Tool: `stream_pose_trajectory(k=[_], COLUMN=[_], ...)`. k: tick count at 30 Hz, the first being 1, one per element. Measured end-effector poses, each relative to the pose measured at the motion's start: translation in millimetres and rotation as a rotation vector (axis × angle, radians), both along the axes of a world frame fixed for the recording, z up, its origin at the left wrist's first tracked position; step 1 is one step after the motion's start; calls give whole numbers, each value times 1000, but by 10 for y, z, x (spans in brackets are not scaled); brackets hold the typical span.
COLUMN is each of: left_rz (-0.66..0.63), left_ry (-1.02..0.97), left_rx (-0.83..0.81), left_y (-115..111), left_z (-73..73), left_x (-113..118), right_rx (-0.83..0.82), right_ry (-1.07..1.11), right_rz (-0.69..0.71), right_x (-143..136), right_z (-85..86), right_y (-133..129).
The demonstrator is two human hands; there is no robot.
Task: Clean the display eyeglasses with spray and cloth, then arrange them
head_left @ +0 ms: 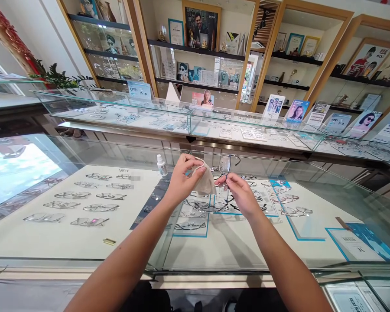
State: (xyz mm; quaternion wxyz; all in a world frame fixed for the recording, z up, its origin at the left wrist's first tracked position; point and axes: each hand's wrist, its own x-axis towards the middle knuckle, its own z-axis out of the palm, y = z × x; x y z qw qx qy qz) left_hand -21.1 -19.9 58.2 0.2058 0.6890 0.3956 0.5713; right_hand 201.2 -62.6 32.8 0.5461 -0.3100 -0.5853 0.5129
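My left hand (186, 175) pinches a pale cloth (205, 181) that hangs down from its fingers above the glass counter. To its right, my right hand (240, 190) holds a pair of glasses (225, 165) with a thin dark frame, turned on end. One lens shows drops or specks on it. The fingertips of my right hand are close to the cloth's right edge; whether they touch it I cannot tell. A small white spray bottle (161, 165) stands upright on the counter, left of my left hand.
Beneath my hands is a glass display counter (117, 260) with rows of eyeglass frames (99, 207) inside. A second glass case (190, 123) runs across behind it, with upright cards on top. Shelves (198, 50) with pictures line the wall.
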Motion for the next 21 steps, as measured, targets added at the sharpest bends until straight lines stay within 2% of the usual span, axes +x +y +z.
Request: stream_pose_trajectory(k=[2,5,10,12,14,17,21], left_rz=[72,4,-190,-196,-148,-47,-9], left_ry=[90,153,134,180,194,87,-185], left_rx=[96,138,41,6,-11,-37,-101], left_y=[-49,-94,-111,-113,-108,-88,-70], left_z=[71,162,221,217,199,150,98], left_x=[-29,-91,-206,-230,-231,-194,-97], right_rx=[-6,-11,-10,-22,-34,-49,-87], right_ry=[-5,-5,8,12,16,16,8], right_rz=[3,30,96,137,171,183,193], right_x=[-6,-14,8,25,36,25,-36], right_z=[7,11,15,26,41,59,48], right_y=[0,1,-2,-7,-16,-31,-46])
